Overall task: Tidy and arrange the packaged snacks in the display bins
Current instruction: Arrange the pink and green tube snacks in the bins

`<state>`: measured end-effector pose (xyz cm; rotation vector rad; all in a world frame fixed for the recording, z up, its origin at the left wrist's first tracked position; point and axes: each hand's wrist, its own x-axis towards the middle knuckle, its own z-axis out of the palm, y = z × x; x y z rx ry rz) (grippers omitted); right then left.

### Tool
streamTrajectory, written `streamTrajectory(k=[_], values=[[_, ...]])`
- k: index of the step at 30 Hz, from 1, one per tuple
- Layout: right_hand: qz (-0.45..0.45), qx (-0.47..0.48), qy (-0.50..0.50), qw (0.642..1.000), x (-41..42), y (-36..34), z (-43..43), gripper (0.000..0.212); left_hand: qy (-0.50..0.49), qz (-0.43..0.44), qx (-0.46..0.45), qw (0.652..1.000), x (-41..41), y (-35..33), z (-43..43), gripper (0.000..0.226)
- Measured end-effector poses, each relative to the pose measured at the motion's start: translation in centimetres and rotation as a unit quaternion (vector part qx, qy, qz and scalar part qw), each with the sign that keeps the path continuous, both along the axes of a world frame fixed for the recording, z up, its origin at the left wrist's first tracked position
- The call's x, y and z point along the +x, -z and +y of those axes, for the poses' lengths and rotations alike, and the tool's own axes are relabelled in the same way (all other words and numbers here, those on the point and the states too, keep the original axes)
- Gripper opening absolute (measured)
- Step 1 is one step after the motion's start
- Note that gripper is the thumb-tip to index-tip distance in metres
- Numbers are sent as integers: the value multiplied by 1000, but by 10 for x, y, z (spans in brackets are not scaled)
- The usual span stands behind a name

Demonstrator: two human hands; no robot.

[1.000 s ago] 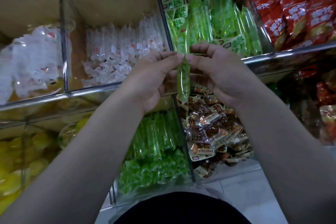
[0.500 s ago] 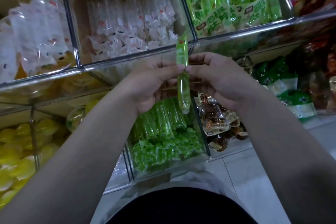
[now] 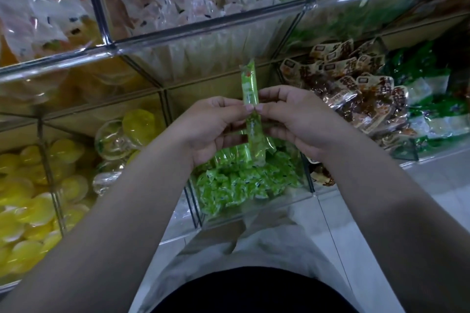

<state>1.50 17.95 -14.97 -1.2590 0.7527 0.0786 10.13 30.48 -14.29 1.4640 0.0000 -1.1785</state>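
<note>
The tiered rack of clear acrylic display bins [image 3: 203, 28] filled the wall in front of the person, its upper row heaped with small snacks in white see-through wrappers [image 3: 190, 7]. On the lower tier, a wide compartment at the left was packed with round yellow jelly cups [image 3: 30, 211], the middle bin held a loose pile of bright green plastic packets [image 3: 241, 185], and the one to its right held brown printed snack packs [image 3: 356, 89], with green-and-white bags [image 3: 432, 109] beyond. Pale floor tiles [image 3: 356, 211] showed below the bins. Both bare forearms reached in together. The left hand [image 3: 216, 127] and the right hand [image 3: 300, 119] met fingertip to fingertip, each pinching one long, slim green stick-shaped packet [image 3: 249, 91] about its middle between thumb and forefinger, the other fingers curled under. The packet stood nearly upright, held in the air directly above the middle green bin.
</note>
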Motion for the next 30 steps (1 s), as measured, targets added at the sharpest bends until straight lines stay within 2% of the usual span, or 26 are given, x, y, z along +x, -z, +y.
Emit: streamTrajectory(k=[4,10,14,17,19,21,26,30], values=[[25,-15,9,1000,3,17,9,22,-20,2,15,1000,-1,13,4,18],[45,-50,5,998,11,34,18,42,-46,14,16,999,0,29,5,11],[54,-59,16,997,13,42,24,46,-39,3,35,999,0,33,3,14],[60,-62,5,996,12,42,26,43,-59,5,54,997,0,35,6,12],[55,-58,3,997,11,41,27,38,-78,10,61,995,0,33,8,33],[49,-53,-1,997,10,36,28,32,-82,11,52,995,-1,32,11,41],[16,-41,5,999,7,20,27,16,-114,22,-14,993,-4,20,14,25],[-27,-33,22,999,4,-3,21,16,-127,17,-72,989,-5,-2,6,18]])
